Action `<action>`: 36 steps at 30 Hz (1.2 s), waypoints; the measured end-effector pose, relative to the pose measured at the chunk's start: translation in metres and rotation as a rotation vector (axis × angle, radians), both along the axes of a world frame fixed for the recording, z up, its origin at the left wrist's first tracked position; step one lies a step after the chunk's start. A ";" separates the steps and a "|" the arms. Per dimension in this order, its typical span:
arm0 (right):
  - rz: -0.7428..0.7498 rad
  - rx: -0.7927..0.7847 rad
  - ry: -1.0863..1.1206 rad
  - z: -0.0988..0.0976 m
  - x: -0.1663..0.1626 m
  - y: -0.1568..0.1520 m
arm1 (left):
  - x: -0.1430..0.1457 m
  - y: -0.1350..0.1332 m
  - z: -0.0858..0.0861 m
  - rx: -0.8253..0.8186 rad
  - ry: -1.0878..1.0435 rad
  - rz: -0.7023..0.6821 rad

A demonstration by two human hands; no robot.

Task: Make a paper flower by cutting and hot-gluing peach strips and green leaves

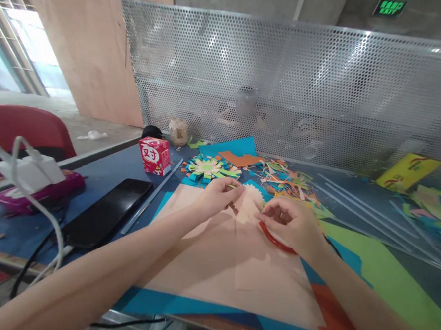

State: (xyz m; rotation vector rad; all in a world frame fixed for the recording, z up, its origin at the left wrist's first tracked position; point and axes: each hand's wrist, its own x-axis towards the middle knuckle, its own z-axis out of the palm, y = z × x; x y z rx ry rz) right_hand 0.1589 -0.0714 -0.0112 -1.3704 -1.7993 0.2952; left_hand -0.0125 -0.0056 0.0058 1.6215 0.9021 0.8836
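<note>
My left hand (220,197) pinches the upper left edge of a small cut piece of pale peach paper (248,207), which has a jagged, fringed edge. On the other side, my right hand (291,223) has thumb and fingertips closed at the piece's right edge. Below my right hand shows the red handle of scissors (277,240); whether the hand also grips it I cannot tell, and the blades are hidden. Both hands are above large peach paper sheets (219,264). Just beyond them lies a layered paper flower (208,168) in blue, green, orange and peach.
Paper scraps (290,180) are heaped before a perforated metal screen (275,82). On the left are a phone (106,212), a red box (154,155) and a purple power strip (39,191) with cables. Clear sticks (365,213) and a yellow packet (407,172) lie right.
</note>
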 end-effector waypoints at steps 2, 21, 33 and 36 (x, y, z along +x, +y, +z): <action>-0.020 -0.016 0.034 0.000 0.000 0.000 | 0.001 0.000 0.000 0.010 -0.009 0.011; -0.035 -0.231 0.243 0.003 -0.003 -0.002 | 0.003 -0.004 0.004 -0.030 -0.093 0.005; -0.002 -0.214 0.332 0.008 -0.004 -0.003 | 0.002 -0.008 0.005 -0.122 -0.134 -0.060; -0.034 -0.208 0.296 0.011 -0.005 -0.004 | 0.002 -0.011 0.007 -0.184 -0.089 -0.072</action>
